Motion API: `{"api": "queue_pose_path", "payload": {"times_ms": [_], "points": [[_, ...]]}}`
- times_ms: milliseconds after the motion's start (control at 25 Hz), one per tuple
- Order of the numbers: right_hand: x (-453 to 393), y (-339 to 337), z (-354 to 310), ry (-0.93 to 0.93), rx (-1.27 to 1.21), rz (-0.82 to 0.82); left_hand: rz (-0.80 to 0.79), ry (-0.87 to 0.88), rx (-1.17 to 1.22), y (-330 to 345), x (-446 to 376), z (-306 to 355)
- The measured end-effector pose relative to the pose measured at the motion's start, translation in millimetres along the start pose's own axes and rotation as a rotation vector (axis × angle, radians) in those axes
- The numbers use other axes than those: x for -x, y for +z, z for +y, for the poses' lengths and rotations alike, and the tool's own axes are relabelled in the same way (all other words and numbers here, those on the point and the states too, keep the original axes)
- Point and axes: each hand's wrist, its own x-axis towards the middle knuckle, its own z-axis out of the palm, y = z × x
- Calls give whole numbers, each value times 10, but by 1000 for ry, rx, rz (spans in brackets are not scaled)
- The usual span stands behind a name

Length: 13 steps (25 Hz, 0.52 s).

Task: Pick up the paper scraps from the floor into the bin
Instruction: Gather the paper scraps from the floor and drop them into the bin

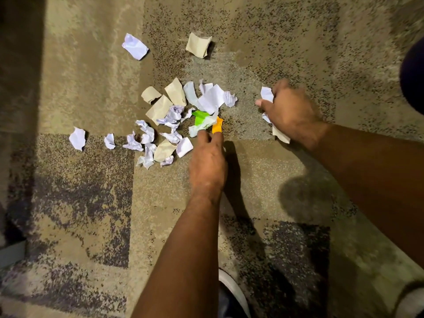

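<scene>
Scraps of white and tan paper lie in a loose pile on the carpet at the centre of the frame, with a few strays: a white piece and a tan piece toward the top, and two white bits off to the left. At the pile's lower right edge sit a green scrap and an orange scrap. The left hand reaches in from the bottom, fingers bent down onto these two coloured pieces; whether it pinches them I cannot tell. The right hand, at centre right and slightly blurred, is curled round a bunch of white and tan paper. A dark object shows at the right edge.
</scene>
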Motion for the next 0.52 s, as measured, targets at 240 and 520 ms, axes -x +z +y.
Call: {"api": "queue_pose_path", "payload": {"times_ms": [240, 520], "points": [[-59, 174, 55, 24, 76, -96, 80, -82, 89, 32, -382, -104], [-6, 332, 193, -170, 381, -28, 33, -141, -104, 251, -691, -65]]}}
